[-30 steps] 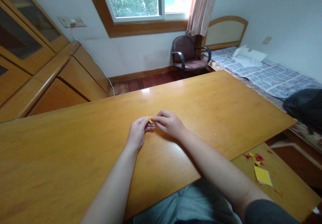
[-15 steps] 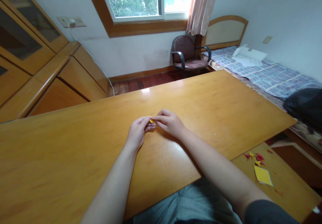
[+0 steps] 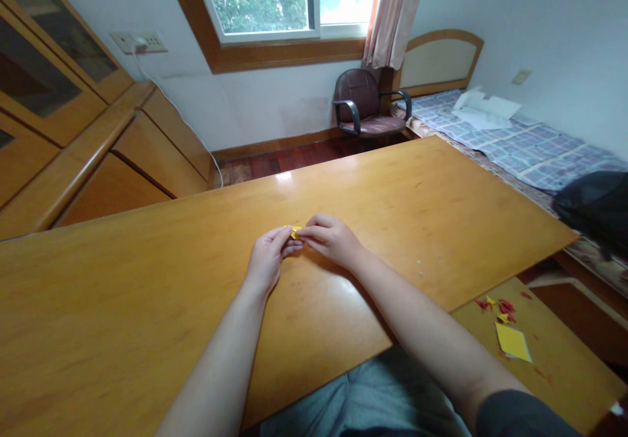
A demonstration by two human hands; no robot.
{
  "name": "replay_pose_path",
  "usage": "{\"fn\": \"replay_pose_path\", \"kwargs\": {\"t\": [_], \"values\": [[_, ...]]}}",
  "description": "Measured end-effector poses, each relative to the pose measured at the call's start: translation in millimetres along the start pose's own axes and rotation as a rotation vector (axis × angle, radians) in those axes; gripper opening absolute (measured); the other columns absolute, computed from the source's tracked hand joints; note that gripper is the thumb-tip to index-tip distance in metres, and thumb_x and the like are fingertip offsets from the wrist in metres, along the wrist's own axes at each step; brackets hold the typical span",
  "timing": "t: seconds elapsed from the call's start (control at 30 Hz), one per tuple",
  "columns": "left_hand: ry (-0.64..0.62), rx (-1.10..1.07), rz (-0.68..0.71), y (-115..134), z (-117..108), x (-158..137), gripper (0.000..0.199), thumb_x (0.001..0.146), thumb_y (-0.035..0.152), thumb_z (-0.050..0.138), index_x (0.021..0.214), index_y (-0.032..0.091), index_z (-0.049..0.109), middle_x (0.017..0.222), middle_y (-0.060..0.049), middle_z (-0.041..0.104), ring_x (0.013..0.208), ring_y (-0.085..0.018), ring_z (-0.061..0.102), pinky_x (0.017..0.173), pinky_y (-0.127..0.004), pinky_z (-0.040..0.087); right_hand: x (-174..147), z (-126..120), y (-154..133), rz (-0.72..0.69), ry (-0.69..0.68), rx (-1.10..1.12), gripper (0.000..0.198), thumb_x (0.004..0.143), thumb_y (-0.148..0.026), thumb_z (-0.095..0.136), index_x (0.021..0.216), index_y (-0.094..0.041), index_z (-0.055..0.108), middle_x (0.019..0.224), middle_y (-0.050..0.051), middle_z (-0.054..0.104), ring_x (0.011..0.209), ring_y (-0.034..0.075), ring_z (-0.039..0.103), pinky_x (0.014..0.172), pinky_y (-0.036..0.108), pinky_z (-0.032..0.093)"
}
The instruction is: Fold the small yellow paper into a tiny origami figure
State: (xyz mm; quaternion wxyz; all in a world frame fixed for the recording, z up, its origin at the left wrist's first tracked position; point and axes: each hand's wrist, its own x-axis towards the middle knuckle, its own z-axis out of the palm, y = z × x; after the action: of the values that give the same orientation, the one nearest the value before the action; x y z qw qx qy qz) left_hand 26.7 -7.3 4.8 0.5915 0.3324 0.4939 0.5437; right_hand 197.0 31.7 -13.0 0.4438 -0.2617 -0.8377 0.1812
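A small piece of folded yellow paper is pinched between my two hands, just above the wooden table. My left hand is closed on its left side, with the thumb on top and the fingers curled beneath. My right hand grips the right end between thumb and fingertips. Most of the paper is hidden by the fingers, so its exact folded shape cannot be made out.
On a lower surface at the right lie several small red and yellow folded paper pieces and a stack of yellow paper squares. Beyond the table stand a brown armchair and a bed. A black bag rests at the bed's near side.
The fingertips of my right hand have shifted slightly on the yellow paper, and a little more of it shows. Everything else stays where it was.
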Motion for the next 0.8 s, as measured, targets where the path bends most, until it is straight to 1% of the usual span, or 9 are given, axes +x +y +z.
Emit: {"fn": "replay_pose_path", "kwargs": {"t": [0.1, 0.23, 0.37, 0.43, 0.5, 0.6, 0.7, 0.8], "values": [[0.002, -0.008, -0.002, -1.5, -1.9, 1.3, 0.031, 0.066, 0.04, 0.081, 0.077, 0.012, 0.072, 0.072, -0.004, 0.072, 0.061, -0.012, 0.066, 0.06, -0.021, 0.055, -0.6, -0.7, 1.4, 0.003, 0.001, 0.006, 0.019, 0.094, -0.024, 0.058, 0.1, -0.021, 0.075, 0.088, 0.007, 0.065, 0.08, 0.015, 0.062, 0.072, 0.026, 0.052], [-0.002, -0.007, 0.012, -3.0, -2.5, 1.9, 0.031, 0.069, 0.041, 0.08, 0.081, 0.012, 0.073, 0.072, -0.004, 0.072, 0.063, -0.012, 0.067, 0.063, -0.02, 0.055, 0.1, -2.8, -0.6, 0.08, 0.025, 0.071, 0.017, 0.093, -0.023, 0.059, 0.098, -0.021, 0.075, 0.089, 0.006, 0.064, 0.081, 0.014, 0.063, 0.074, 0.026, 0.053], [-0.029, 0.039, 0.043, -6.7, -3.0, 3.2, 0.034, 0.072, 0.044, 0.078, 0.083, 0.012, 0.073, 0.076, -0.005, 0.073, 0.067, -0.013, 0.068, 0.068, -0.022, 0.055, 2.7, -4.4, -4.1, 0.164, 0.047, 0.164, 0.013, 0.091, -0.025, 0.062, 0.091, -0.019, 0.073, 0.087, 0.005, 0.063, 0.078, 0.013, 0.061, 0.074, 0.027, 0.052], [-0.041, 0.068, 0.061, -9.6, -4.1, 4.3, 0.036, 0.073, 0.046, 0.077, 0.084, 0.013, 0.072, 0.08, -0.006, 0.074, 0.069, -0.014, 0.068, 0.071, -0.024, 0.056, 3.8, -4.2, -4.8, 0.231, 0.046, 0.211, 0.014, 0.092, -0.028, 0.062, 0.091, -0.017, 0.072, 0.088, 0.004, 0.063, 0.078, 0.013, 0.06, 0.074, 0.026, 0.051], [-0.048, 0.106, 0.081, -11.9, -5.4, 5.2, 0.037, 0.074, 0.048, 0.075, 0.086, 0.013, 0.072, 0.084, -0.007, 0.074, 0.072, -0.016, 0.069, 0.073, -0.027, 0.056, 4.6, -3.2, -4.6, 0.331, 0.037, 0.256, 0.016, 0.092, -0.03, 0.061, 0.093, -0.017, 0.07, 0.088, 0.004, 0.064, 0.08, 0.013, 0.061, 0.073, 0.025, 0.05], [-0.064, 0.195, 0.106, -12.8, -6.1, 4.9, 0.039, 0.076, 0.051, 0.074, 0.088, 0.013, 0.073, 0.084, -0.007, 0.074, 0.074, -0.018, 0.069, 0.076, -0.03, 0.057, 5.5, -1.1, -3.4, 0.451, 0.0, 0.304, 0.019, 0.091, -0.034, 0.062, 0.092, -0.016, 0.068, 0.086, 0.003, 0.066, 0.079, 0.013, 0.061, 0.071, 0.024, 0.048], [-0.068, 0.247, 0.121, -10.9, -5.1, 3.3, 0.042, 0.075, 0.054, 0.073, 0.087, 0.014, 0.074, 0.082, -0.007, 0.074, 0.074, -0.019, 0.07, 0.077, -0.031, 0.057, 6.9, 0.1, -2.8, 0.499, -0.02, 0.311, 0.021, 0.089, -0.035, 0.065, 0.085, -0.015, 0.067, 0.082, 0.002, 0.066, 0.075, 0.012, 0.059, 0.07, 0.024, 0.046], [-0.061, 0.257, 0.134, -9.1, -3.8, 2.2, 0.043, 0.075, 0.055, 0.073, 0.086, 0.014, 0.074, 0.081, -0.007, 0.074, 0.074, -0.019, 0.07, 0.076, -0.03, 0.057, 7.7, 0.7, -2.2, 0.557, -0.026, 0.347, 0.024, 0.086, -0.039, 0.067, 0.083, -0.015, 0.066, 0.077, 0.001, 0.065, 0.07, 0.011, 0.056, 0.067, 0.023, 0.044]]}}
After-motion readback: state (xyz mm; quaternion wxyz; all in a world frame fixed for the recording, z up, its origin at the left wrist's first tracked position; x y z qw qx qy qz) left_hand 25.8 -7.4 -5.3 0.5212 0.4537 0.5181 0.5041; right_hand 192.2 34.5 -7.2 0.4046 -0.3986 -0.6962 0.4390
